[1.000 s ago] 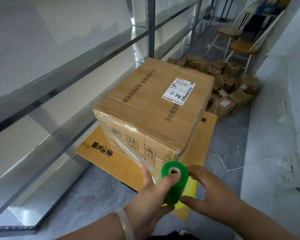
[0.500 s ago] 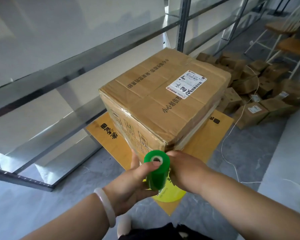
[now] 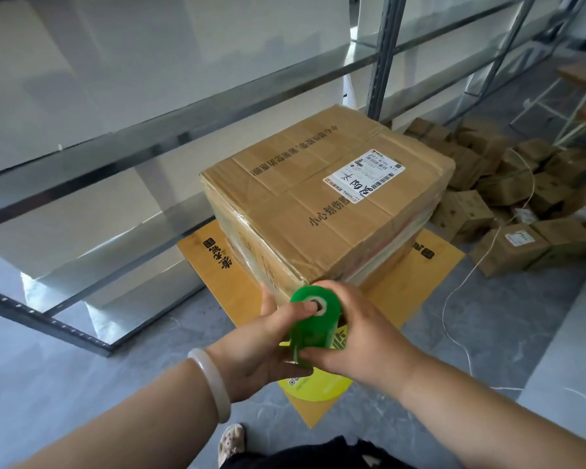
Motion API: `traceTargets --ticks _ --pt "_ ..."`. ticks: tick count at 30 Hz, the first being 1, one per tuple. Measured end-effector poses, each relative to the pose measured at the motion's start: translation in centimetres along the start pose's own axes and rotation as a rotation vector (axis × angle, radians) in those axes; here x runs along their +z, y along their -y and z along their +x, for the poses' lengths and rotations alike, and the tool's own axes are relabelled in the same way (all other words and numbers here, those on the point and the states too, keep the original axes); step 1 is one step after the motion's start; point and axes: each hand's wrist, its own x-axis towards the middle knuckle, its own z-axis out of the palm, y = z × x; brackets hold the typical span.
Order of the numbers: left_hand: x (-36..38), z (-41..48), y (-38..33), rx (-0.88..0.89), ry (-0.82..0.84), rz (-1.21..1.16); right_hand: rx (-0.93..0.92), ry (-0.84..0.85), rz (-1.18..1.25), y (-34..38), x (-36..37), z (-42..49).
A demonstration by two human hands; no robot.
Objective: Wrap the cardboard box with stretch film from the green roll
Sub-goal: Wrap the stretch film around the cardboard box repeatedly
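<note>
Now the green roll [image 3: 313, 324] sits at the cardboard box's [image 3: 318, 211] near corner, as half a second ago, but the right hand [image 3: 359, 336] has curled further round it, thumb at its lower end. The left hand [image 3: 264, 340] keeps its grip on the roll, thumb over the core. The box stands closed on a yellow sheet [image 3: 214, 265] on the floor. Small cartons [image 3: 508, 211] crowd the floor beyond the sheet's right corner, and shelving [image 3: 82, 184] runs along its left edge.
</note>
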Motion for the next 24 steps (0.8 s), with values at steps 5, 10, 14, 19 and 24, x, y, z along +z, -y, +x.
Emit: traceTargets --ticks 5,10,14,19,24 --pt "1.5 -0.6 1.4 0.036 -0.119 -0.028 0.021 0.007 0.044 -0.9 0.0 -1.3" --pt "4.8 -0.9 3.7 0.081 -0.242 -0.192 0.046 0.025 0.137 -1.3 -0.8 -2.4" --pt "6.9 -0.6 4.3 0.133 -0.243 -0.319 0.021 -0.022 0.098 -1.4 -1.8 -3.0" --pt "8.2 1.5 3.3 0.121 -0.164 -0.300 0.176 -0.049 0.240 -1.9 -3.6 -3.6" --pt "8.8 3.4 3.0 0.121 -0.107 -0.321 0.227 -0.111 0.214 -1.3 -5.7 -3.6"
